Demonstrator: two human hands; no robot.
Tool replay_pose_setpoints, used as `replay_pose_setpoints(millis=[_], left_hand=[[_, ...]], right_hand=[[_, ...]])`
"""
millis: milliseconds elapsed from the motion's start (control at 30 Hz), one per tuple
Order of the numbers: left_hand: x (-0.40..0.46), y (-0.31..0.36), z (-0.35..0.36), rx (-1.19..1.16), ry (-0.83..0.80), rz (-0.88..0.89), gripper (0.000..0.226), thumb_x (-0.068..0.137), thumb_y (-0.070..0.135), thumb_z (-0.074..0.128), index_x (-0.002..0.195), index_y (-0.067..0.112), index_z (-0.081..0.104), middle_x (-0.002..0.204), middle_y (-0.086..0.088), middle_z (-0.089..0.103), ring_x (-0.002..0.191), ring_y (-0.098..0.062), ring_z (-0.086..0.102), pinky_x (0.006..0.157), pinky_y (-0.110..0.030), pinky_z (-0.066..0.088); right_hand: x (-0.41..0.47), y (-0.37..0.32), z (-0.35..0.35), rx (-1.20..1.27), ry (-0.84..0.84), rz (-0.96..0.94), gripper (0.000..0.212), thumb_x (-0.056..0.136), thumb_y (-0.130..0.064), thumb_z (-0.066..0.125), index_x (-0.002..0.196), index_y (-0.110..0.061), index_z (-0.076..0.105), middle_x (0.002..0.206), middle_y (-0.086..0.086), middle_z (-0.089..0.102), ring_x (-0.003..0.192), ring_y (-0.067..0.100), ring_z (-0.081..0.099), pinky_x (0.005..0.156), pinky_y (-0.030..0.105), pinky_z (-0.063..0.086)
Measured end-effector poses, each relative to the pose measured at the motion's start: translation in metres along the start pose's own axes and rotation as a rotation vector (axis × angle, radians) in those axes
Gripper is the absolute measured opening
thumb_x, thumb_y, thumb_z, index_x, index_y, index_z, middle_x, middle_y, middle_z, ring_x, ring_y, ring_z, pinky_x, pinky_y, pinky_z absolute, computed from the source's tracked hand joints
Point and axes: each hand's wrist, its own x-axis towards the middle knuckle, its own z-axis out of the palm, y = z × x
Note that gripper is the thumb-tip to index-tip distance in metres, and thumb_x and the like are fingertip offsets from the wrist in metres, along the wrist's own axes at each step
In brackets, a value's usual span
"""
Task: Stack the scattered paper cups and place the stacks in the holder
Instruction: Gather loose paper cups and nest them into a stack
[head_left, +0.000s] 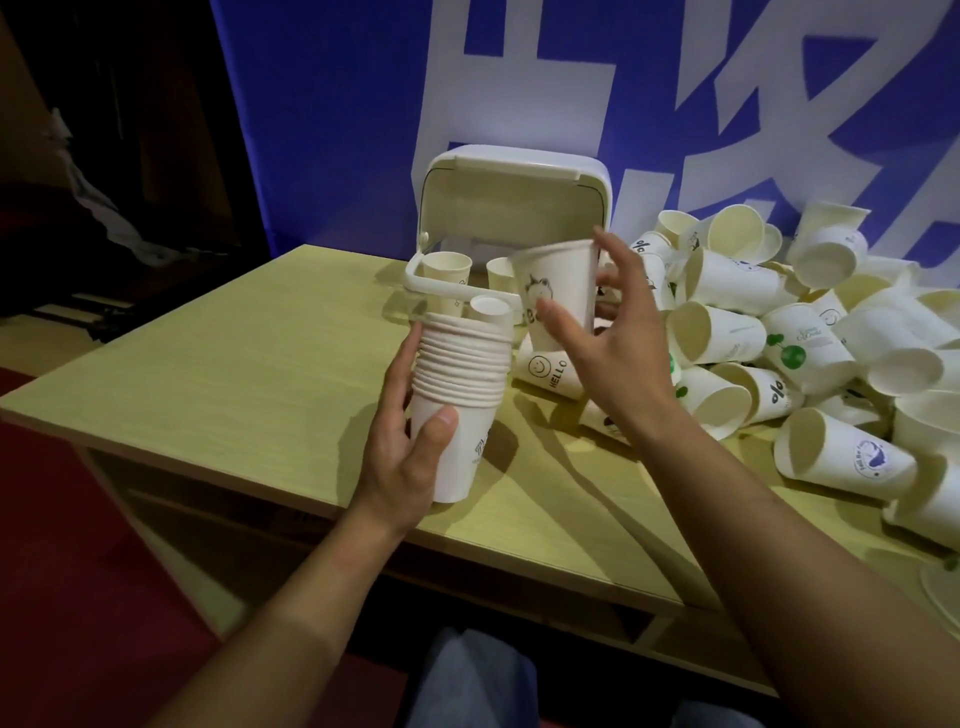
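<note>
My left hand (410, 457) grips a tall stack of nested white paper cups (462, 384) near its bottom, holding it upright above the table. My right hand (608, 343) holds a single white cup with a cartoon print (558, 283) upright, just right of and slightly above the stack's top. Behind them stands the white cup holder (519, 171) with its lid raised; cups (447, 270) stand inside it. A big pile of loose paper cups (810, 332) lies on the right side of the table.
The light wooden table (234, 374) has its left edge and front edge close to my arms. A blue and white banner (332, 104) hangs behind the table. A cup printed "HELLO" (550, 371) lies under my right hand. Dark room to the left.
</note>
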Motion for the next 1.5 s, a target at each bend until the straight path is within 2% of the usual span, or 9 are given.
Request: replay_pose_setpoints(millis=[167,433,600,800,1000,1067,1133,1233,1500], left_hand=[[0.005,0.007,0.015,0.009,-0.225,0.002,0.078,0.083,0.049,0.053,0.153,0.037,0.022,0.148,0.007,0.046,0.118,-0.002,0.058,0.085,-0.013,0.05],[0.005,0.004,0.05,-0.028,-0.185,0.071,0.077,0.084,0.046,0.056,0.151,0.046,0.017,0.145,0.021,0.045,0.121,-0.006,0.058,0.088,-0.021,0.053],[0.007,0.007,0.047,-0.06,-0.025,0.051,0.091,0.078,0.077,0.062,0.151,0.044,0.018,0.152,0.002,0.042,0.126,-0.009,0.056,0.093,-0.023,0.053],[0.005,0.007,0.046,0.069,0.04,0.09,0.076,0.083,0.069,0.055,0.145,0.065,0.012,0.144,0.04,0.032,0.128,0.007,0.048,0.1,-0.024,0.05],[0.005,0.008,0.047,0.09,0.042,0.083,0.073,0.083,0.063,0.049,0.142,0.073,0.007,0.138,0.048,0.034,0.12,0.008,0.052,0.093,-0.026,0.053],[0.005,0.007,0.048,0.084,0.049,0.099,0.069,0.082,0.062,0.049,0.142,0.069,0.015,0.137,0.041,0.04,0.114,0.011,0.054,0.084,-0.016,0.053],[0.005,0.004,0.048,0.065,0.075,0.103,0.071,0.082,0.06,0.05,0.145,0.057,0.019,0.139,0.012,0.049,0.109,0.002,0.059,0.076,-0.015,0.053],[0.003,0.003,0.048,0.081,0.076,0.132,0.071,0.082,0.058,0.052,0.146,0.047,0.023,0.136,-0.006,0.053,0.107,-0.013,0.063,0.075,-0.022,0.056],[0.008,0.002,0.048,0.134,-0.064,0.163,0.072,0.081,0.052,0.057,0.145,0.045,0.026,0.137,0.02,0.051,0.113,-0.004,0.06,0.086,-0.022,0.053]], right_hand=[[0.002,-0.023,-0.019,0.21,0.099,0.037,0.069,0.088,-0.038,0.072,0.144,-0.038,0.031,0.117,-0.017,0.047,0.097,0.0,0.06,0.068,0.009,0.052],[-0.037,-0.024,-0.016,0.108,-0.096,0.092,0.06,0.091,-0.045,0.064,0.143,-0.04,0.033,0.108,-0.027,0.047,0.1,-0.005,0.055,0.08,0.021,0.053],[-0.058,-0.018,-0.013,-0.049,-0.16,0.036,0.053,0.093,-0.044,0.063,0.142,-0.038,0.045,0.125,-0.01,0.056,0.109,-0.002,0.052,0.096,0.033,0.05],[-0.061,0.0,-0.035,-0.364,-0.17,-0.04,0.054,0.092,-0.047,0.062,0.143,-0.039,0.046,0.132,-0.002,0.057,0.124,0.016,0.047,0.102,0.037,0.041],[-0.075,0.026,-0.054,-0.718,-0.454,0.018,0.06,0.091,-0.046,0.062,0.146,-0.042,0.038,0.144,-0.002,0.046,0.129,0.025,0.043,0.106,0.046,0.039],[-0.075,0.03,-0.058,-0.734,-0.476,0.041,0.065,0.089,-0.047,0.065,0.147,-0.043,0.036,0.145,-0.002,0.044,0.129,0.026,0.044,0.105,0.046,0.042],[-0.073,0.03,-0.062,-0.682,-0.475,0.04,0.066,0.086,-0.047,0.069,0.145,-0.041,0.039,0.144,-0.001,0.045,0.125,0.025,0.047,0.102,0.045,0.045],[-0.069,0.022,-0.071,-0.517,-0.408,0.004,0.065,0.083,-0.048,0.073,0.141,-0.037,0.047,0.138,-0.002,0.049,0.115,0.016,0.053,0.093,0.033,0.049],[-0.031,-0.006,-0.087,-0.066,0.079,-0.012,0.061,0.083,-0.041,0.074,0.138,-0.038,0.047,0.128,-0.011,0.049,0.102,0.002,0.055,0.078,0.027,0.058]])
